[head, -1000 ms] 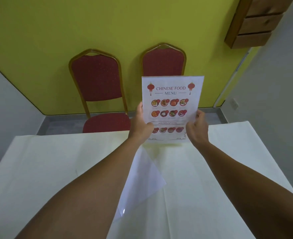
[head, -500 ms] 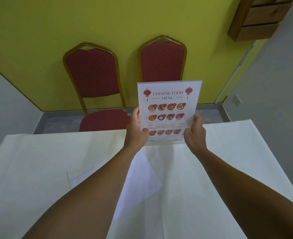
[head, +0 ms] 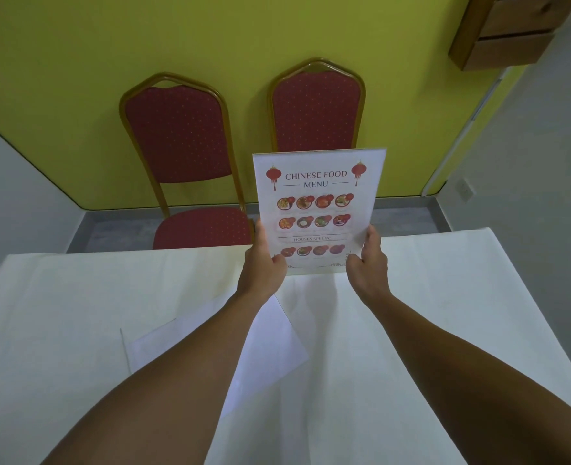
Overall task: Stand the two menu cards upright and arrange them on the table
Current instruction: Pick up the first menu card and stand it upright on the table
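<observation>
Currently standing card one: left hand (head: 263, 263) and right hand (head: 368, 263), fingers clamped on the menu card (head: 316, 209) edges, upright at bench (head: 445, 297) far side. Next: seat base, release, then lift second card (head: 270, 340) lying flat.

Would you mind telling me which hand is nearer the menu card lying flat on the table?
Left. The left hand is just above the flat card's far corner; the right hand is farther right.

From my headset view I see my left hand (head: 263, 267) and right hand (head: 368, 267) bare, no rings, watch or gloves, forearms uncovered with no sleeve showing up to the frame's near edge.
</observation>
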A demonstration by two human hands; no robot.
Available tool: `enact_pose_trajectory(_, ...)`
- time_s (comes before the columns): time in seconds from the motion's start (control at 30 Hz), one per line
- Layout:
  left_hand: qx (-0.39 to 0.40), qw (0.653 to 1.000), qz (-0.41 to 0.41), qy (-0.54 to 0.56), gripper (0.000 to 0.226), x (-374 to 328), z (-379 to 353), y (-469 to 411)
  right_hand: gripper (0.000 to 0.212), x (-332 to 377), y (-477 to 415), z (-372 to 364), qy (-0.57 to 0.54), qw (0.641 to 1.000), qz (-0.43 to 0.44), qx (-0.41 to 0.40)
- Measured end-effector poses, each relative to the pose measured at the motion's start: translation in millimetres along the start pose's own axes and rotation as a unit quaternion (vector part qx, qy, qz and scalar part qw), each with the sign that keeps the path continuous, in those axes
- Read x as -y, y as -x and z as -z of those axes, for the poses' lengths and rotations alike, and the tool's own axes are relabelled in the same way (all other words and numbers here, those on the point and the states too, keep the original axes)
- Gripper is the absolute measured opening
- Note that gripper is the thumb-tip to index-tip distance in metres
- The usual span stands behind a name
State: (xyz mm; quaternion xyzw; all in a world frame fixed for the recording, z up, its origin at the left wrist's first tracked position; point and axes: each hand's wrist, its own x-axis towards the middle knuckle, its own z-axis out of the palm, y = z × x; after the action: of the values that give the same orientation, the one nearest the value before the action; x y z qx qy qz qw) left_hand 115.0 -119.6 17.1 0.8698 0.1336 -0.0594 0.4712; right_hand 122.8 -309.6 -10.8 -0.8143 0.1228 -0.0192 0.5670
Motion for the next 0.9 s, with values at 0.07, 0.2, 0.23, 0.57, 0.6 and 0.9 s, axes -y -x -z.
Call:
enact_pose_trajectory(0.07,0.006,1.000,0.000,-0.002,0.090,0,-1,1,0.064,0,0,2,0.005,1.000,0.000,0.005)
enact_pose_trajectory(0.2,0.014,1.000,0.001,-0.009,0.091,-1,0,3,0.065,-1,0,5,0.014,1.000,-0.006,0.014)
enact_pose_trajectory(0.23,0.017,1.000,0.001,-0.011,0.092,0,1,3,0.065,-1,1,6,0.017,1.000,-0.008,0.015)
enact_pose_trajectory(0.57,0.092,0.992,0.026,-0.088,0.099,6,11,12,0.080,11,19,11,0.038,0.998,-0.045,0.023)
enact_pose_trajectory(0.6,0.099,0.988,0.025,-0.114,0.096,10,14,16,0.080,14,24,9,0.038,0.998,-0.053,0.013)
enact_pose_trajectory(0.9,0.163,0.925,-0.004,-0.344,0.081,78,66,50,0.080,13,86,-39,0.075,0.994,-0.069,0.034)
